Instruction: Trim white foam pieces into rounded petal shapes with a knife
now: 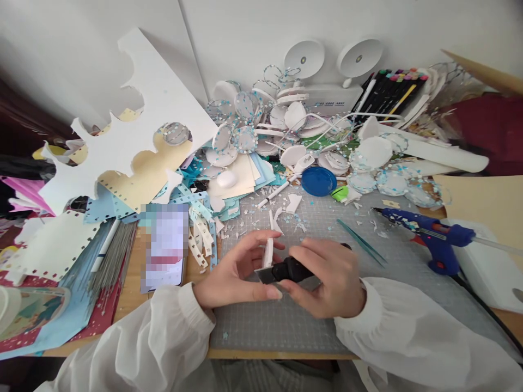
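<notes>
My left hand (237, 272) pinches a small upright white foam strip (268, 251) between fingers and thumb. My right hand (327, 277) is closed round a black utility knife (286, 269) whose blade end points left, against the base of the strip. Both hands hover over a grey gridded cutting mat (286, 321). White sleeves cover both wrists.
A blue glue gun (433, 235) lies on the mat at right, teal tweezers (362, 242) beside it. A blue lid (318, 181), white foam discs and scraps pile up behind. A phone (165, 250) and paper stacks lie left; a large cut white foam board (134, 136) leans back left.
</notes>
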Demonstrator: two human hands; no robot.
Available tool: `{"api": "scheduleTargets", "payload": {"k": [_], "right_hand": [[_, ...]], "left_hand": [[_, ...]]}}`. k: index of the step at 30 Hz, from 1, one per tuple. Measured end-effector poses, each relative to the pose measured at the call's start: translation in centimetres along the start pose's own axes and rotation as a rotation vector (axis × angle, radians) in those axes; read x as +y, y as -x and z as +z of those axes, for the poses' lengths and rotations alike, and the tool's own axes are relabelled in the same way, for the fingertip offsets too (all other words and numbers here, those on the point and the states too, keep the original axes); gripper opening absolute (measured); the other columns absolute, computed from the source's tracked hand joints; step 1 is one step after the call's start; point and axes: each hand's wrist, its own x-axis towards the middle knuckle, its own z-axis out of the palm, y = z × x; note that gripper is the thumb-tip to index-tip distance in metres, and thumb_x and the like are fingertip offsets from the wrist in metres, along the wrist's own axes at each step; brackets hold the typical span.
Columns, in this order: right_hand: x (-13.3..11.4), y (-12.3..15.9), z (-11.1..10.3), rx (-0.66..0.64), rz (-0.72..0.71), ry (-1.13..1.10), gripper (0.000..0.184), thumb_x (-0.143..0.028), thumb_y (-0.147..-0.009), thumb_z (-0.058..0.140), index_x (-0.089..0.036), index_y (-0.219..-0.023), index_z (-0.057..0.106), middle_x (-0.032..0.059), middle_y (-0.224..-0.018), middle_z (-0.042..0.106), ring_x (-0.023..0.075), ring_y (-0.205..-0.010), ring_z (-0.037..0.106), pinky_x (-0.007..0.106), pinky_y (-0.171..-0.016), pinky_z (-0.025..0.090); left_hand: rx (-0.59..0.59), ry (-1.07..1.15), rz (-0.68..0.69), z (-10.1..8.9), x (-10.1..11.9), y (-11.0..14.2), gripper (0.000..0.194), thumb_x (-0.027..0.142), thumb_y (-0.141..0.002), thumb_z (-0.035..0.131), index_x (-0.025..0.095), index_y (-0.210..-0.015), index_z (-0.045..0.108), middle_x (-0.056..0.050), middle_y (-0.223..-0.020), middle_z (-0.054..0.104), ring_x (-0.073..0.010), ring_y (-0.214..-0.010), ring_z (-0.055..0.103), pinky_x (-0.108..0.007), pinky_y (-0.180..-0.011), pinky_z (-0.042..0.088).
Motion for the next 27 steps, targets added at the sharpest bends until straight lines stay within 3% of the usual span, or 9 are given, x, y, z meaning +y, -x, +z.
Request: {"api": "scheduleTargets", "payload": {"k": [5,13,17,27], "right_hand": [[0.06,0.18,0.14,0.019,-0.021,0.024,0.037,-0.049,-0.085,0.050,-0.015,-0.075,0.061,0.0033,-0.058,0.057,0.0140,-0.051,0.053,0.027,-0.050,0.037],[0.13,-0.14,-0.11,0.058,-0.026,0.094,0.033,-0.047,-0.083,0.053,-0.017,-0.070,0.060,0.0009,-0.053,0.053,0.0125,-0.047,0.049,0.026,-0.046,0.034],[0.27,-0.14,-0.16,0.069,-0.024,0.112,0.031,-0.046,-0.081,0.055,-0.017,-0.070,0.060,0.0010,-0.054,0.052,0.0131,-0.049,0.050,0.026,-0.048,0.035],[0.19,0.02,-0.03,0.052,-0.009,0.088,0.031,-0.046,-0.081,0.055,-0.017,-0.071,0.060,0.0012,-0.054,0.053,0.0130,-0.048,0.050,0.027,-0.046,0.034]], "left_hand": [[0.096,-0.076,-0.001,-0.13,-0.52,0.08,0.079,0.019,-0.057,0.086,0.031,-0.127,0.050,-0.008,-0.122,0.055,-0.0242,-0.105,0.059,-0.040,-0.093,0.046],[0.274,-0.229,0.002,-0.11,-0.14,0.13,0.081,0.026,-0.049,0.089,0.024,-0.124,0.056,-0.010,-0.120,0.059,-0.0259,-0.103,0.059,-0.037,-0.089,0.049],[0.274,-0.232,-0.003,-0.23,-0.15,0.26,0.082,0.024,-0.050,0.089,0.025,-0.125,0.056,-0.009,-0.119,0.060,-0.0244,-0.100,0.060,-0.037,-0.090,0.049],[0.294,-0.297,-0.016,-0.06,-0.27,0.35,0.079,0.027,-0.052,0.088,0.023,-0.124,0.057,-0.011,-0.128,0.056,-0.0314,-0.116,0.053,-0.043,-0.098,0.045]]}}
